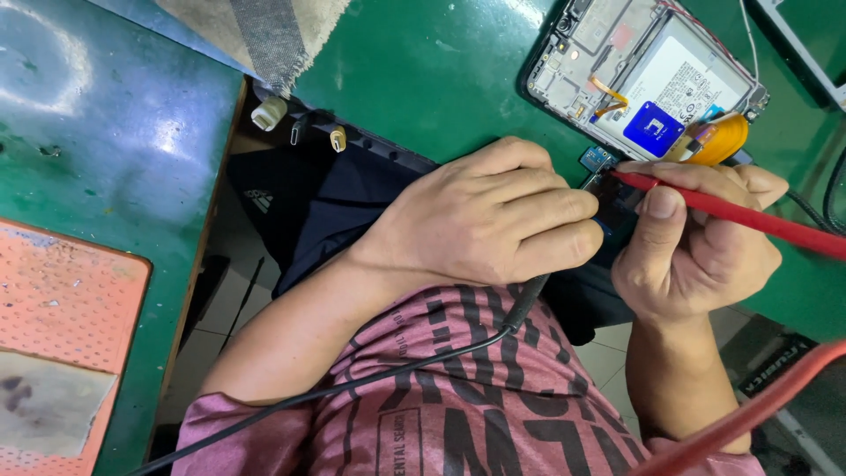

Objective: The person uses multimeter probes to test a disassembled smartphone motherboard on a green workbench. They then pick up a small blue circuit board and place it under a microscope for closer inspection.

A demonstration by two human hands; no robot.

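My left hand (493,220) is closed around a black probe whose black lead (388,375) runs down across my chest. My right hand (696,247) grips a red probe (758,220) like a pen. Both probe tips meet at a small blue circuit piece (597,159) at the green table's near edge. Just beyond lies an opened phone (643,70) with its back off, showing a white battery, a blue sticker and an orange flex cable (718,141).
The green mat (423,70) covers the bench. Three cable plugs (300,123) hang at the table edge on the left. An orange perforated pad (62,308) lies at the far left. A red lead (749,405) crosses the lower right. A grey cloth (264,35) sits at the top.
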